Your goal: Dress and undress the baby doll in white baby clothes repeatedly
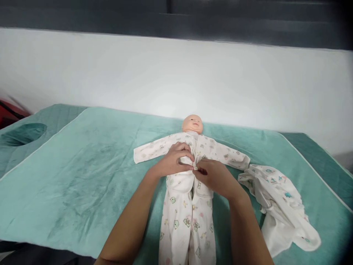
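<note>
A baby doll (192, 123) lies face up on a teal towel (91, 162), dressed in a white printed sleepsuit (187, 217) with its sleeves spread to both sides. My left hand (176, 159) pinches the left flap of the suit's front at chest height. My right hand (213, 176) pinches the right flap beside it. The fingertips of both hands meet at a small snap (195, 168) on the front opening. Both hands are closed on the fabric.
A second white printed garment (278, 206) lies crumpled on the towel to the right of the doll. The towel covers a padded table with a face hole (23, 133) at the far left. A white wall rises behind.
</note>
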### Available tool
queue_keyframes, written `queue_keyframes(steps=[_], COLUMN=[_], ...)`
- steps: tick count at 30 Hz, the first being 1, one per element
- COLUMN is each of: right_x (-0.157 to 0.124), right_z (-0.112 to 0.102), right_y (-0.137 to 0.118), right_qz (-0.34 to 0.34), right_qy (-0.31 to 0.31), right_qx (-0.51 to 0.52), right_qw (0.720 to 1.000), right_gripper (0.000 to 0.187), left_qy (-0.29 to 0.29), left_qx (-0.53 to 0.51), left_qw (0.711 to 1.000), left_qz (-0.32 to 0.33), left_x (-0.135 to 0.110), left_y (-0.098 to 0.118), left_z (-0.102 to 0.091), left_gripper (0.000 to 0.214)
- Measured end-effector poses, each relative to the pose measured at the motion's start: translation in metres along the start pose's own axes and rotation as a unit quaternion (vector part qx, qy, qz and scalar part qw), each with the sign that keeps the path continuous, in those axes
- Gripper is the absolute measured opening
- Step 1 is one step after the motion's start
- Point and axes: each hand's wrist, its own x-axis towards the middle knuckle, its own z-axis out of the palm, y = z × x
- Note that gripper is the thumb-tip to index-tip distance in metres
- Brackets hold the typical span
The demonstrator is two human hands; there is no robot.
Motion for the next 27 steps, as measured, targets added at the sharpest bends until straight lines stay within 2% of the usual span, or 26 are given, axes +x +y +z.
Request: queue_keyframes(steps=[7,15,21,27], right_x=[-0.001,0.002,0.007,0.009], right_z=[-0.008,-0.008,-0.006,-0.003], right_y=[0.010,0.025,0.027,0.028], right_qz=[-0.032,-0.041,-0.045,-0.052], right_qy=[-0.041,-0.078,-0.049,-0.028], right_qx=[0.088,0.172,0.186,0.176], right_qw=[0.995,0.981,0.980,0.983], right_gripper=[0.036,0.039,0.036,0.034], left_qy=[0.024,0.069,0.065,0.070], left_qx=[0.014,0.021,0.005,-0.005], left_qw=[0.999,0.997,0.998,0.997], left_qz=[0.015,0.008,0.014,0.034], left_x=[0.003,0.005,0.005,0.004], left_y=[-0.003,0.000,0.000,-0.005], left_z=[0.005,0.013,0.012,0.012], left_gripper=[0.010,0.017,0.012,0.016])
